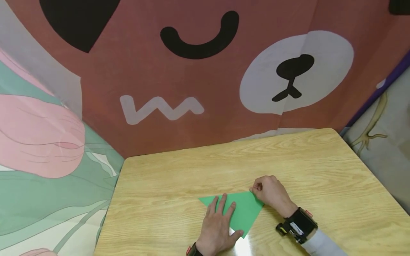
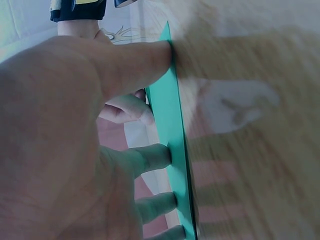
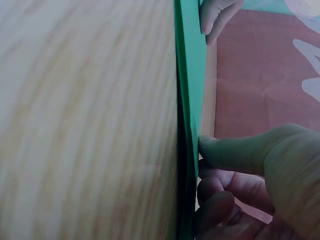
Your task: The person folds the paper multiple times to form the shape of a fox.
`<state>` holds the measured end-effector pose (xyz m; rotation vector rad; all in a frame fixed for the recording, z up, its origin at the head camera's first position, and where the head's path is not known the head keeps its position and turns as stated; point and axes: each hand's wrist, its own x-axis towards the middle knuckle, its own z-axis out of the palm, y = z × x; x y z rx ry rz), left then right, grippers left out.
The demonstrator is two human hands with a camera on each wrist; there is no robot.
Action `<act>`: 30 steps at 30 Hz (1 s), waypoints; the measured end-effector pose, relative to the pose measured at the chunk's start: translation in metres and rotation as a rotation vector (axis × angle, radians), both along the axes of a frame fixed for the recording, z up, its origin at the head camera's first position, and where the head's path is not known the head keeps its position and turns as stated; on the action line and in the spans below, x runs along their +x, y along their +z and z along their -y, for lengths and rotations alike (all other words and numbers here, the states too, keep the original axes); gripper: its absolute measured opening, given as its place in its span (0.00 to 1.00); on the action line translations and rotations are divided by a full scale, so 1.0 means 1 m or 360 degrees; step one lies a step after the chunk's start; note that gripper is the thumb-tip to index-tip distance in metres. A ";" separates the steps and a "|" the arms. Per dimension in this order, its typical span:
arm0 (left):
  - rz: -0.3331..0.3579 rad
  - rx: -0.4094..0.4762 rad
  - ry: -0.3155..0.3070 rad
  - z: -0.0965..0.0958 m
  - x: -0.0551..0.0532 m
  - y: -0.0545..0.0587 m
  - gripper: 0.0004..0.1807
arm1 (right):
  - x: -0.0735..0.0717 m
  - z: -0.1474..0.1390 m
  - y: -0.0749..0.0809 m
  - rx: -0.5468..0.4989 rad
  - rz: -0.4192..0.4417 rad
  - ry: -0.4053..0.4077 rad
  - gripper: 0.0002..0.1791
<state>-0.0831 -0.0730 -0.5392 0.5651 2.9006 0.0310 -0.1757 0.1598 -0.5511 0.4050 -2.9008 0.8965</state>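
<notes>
A green sheet of paper, folded into a triangle, lies on the wooden table with its long edge away from me. My left hand presses on its left part with spread fingers. In the left wrist view that thumb rests near one corner of the paper. At the far right edge my right hand pinches the paper between thumb and curled fingers. Two layers of the paper show slightly apart in the right wrist view, with the right thumb against the upper face.
The light wooden table extends around the paper on all sides. Behind it hangs a reddish-brown cloth with a cartoon face, and a floral cloth hangs at the left. My right wrist wears a black camera strap.
</notes>
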 end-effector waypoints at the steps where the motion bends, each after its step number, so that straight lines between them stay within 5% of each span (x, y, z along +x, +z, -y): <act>1: 0.0005 0.0007 0.0004 0.001 0.000 0.000 0.47 | 0.000 0.000 0.000 -0.0007 -0.0007 0.0006 0.15; 30: -0.0012 0.0038 0.0003 0.000 0.000 0.001 0.46 | -0.003 -0.025 0.005 -0.0029 0.0159 -0.0043 0.15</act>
